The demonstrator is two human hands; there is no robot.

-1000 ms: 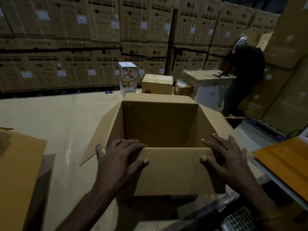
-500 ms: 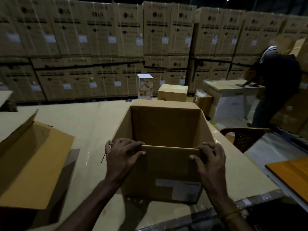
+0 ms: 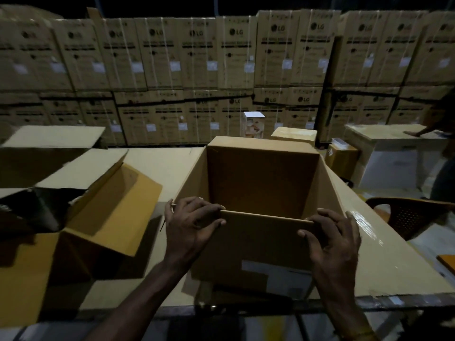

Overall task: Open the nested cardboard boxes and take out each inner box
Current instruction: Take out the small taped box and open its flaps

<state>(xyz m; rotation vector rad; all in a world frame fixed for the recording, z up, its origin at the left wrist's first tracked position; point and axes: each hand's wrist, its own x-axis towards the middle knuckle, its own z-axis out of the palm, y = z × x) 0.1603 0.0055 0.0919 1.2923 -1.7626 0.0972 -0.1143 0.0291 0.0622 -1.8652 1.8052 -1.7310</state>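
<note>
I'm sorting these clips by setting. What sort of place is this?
Most likely a warehouse or stockroom. A wall of stacked LG cartons fills the background, opened cardboard boxes sit on a cardboard-covered worktable, and another person works at a second table.

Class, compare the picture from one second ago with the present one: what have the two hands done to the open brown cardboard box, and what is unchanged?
The left hand and right hand, earlier lying flat on the near flap, now grip the near wall of the open brown cardboard box, fingers curled over its rim. The box remains open on the cardboard-covered table; the white carton behind it stays put.
</note>
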